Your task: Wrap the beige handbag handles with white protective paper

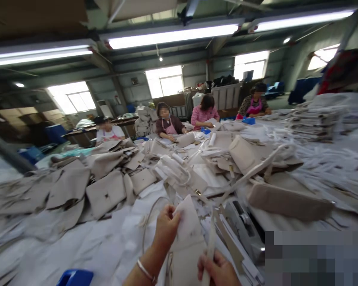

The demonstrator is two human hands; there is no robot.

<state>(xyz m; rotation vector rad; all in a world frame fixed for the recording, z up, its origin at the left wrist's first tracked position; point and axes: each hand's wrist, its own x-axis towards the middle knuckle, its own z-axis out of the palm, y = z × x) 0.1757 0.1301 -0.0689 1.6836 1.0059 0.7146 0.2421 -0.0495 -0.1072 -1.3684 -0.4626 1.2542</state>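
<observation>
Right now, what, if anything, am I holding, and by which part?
Your left hand pinches the panel by its upper left edge; your right hand grips the strap low on its visible length.

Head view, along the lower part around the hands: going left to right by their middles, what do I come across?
Blue object → bracelet → left hand → pale panel → right hand → grey device.

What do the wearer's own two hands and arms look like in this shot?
The left hand is bare, with no glove, and a narrow silver-coloured bangle circles the forearm below it. The right hand is also without a glove; its wrist is cut off by the picture's edge. No sleeve shows on either side.
</observation>
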